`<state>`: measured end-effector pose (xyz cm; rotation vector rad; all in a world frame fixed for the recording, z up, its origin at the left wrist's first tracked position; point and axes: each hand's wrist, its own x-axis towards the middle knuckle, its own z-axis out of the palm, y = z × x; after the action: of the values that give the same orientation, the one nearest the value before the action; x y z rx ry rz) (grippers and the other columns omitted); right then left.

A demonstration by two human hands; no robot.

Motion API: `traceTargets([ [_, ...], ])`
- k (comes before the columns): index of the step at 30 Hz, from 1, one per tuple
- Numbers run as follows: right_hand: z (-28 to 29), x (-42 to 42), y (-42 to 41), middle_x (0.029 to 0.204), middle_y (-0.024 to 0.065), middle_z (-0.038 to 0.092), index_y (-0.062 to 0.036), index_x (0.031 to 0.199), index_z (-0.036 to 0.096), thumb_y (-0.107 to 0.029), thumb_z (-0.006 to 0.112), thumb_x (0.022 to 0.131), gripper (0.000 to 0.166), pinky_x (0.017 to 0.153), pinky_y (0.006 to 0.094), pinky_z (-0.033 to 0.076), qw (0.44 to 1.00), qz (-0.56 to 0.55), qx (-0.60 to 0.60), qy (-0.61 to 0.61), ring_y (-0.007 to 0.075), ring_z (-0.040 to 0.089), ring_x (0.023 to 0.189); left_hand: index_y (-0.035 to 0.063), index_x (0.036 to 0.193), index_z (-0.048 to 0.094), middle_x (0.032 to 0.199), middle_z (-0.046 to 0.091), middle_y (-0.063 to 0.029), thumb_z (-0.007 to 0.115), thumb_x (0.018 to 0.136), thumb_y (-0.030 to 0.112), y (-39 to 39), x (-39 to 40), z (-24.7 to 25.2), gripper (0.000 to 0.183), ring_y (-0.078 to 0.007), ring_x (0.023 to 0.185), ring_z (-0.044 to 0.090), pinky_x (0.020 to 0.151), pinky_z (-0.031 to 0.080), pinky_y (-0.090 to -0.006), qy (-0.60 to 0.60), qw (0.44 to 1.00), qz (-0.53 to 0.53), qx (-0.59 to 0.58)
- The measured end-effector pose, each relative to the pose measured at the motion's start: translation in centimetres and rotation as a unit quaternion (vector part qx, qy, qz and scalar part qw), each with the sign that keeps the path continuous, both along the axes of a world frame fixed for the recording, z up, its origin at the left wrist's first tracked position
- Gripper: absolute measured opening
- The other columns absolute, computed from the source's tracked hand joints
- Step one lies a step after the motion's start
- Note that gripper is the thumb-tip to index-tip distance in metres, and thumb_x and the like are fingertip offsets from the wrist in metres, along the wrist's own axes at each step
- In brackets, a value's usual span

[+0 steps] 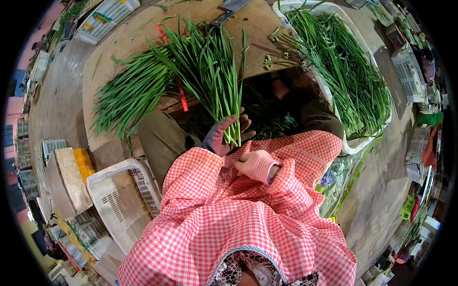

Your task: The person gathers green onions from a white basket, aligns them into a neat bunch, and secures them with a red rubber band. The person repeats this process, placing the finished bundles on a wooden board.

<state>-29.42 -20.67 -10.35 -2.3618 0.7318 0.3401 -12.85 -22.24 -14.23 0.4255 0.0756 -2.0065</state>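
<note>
My left hand (223,134), in a glove, holds a bunch of long green leafy stalks, likely garlic chives (211,71), by the pale stem ends; the leaves fan out over the board. My right hand (256,165), in a striped glove, is curled near my lap, just right of and below the stem ends; whether it grips anything is hidden. Another pile of chives (136,84) lies on the wooden board (107,53) at the left. Red strips (183,99) lie between the pile and the held bunch. A cleaver (229,10) rests at the board's far edge.
A white crate (349,144) full of chives stands at the right. Cut stem bits (268,63) lie on the board near it. A white plastic basket (118,203) and a foam box (69,182) are at the left. More crates (409,75) line the floor's far right.
</note>
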Motion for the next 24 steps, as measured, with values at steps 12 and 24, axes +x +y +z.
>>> traceTargets([
  [12,-1.4,2.1,-2.9,0.066,0.0098,0.06,-0.0135,0.095,0.055,-0.017,0.057,0.076,0.019,0.047,0.0377,0.049,0.964,0.054,-0.069,-0.251,0.0276,0.064,0.063,0.0009,0.124,0.049,0.119,0.054,-0.0229,0.053,0.088,0.039,0.6,0.2,1.2,0.052,-0.0333,0.11,0.055,0.094,0.044,-0.053,0.07,0.997,0.034,0.009],
  [24,-0.8,1.7,-2.8,0.077,0.0082,0.062,-0.0089,0.09,0.061,-0.014,0.059,0.072,0.019,0.063,0.0361,0.052,0.988,-0.053,-0.027,-0.142,0.0281,0.064,0.076,-0.0029,0.126,0.045,0.121,0.053,-0.0225,0.056,0.085,0.046,0.3,-0.3,1.6,0.066,-0.0332,0.11,0.054,0.098,0.039,-0.0553,-0.033,0.997,0.051,-0.05],
])
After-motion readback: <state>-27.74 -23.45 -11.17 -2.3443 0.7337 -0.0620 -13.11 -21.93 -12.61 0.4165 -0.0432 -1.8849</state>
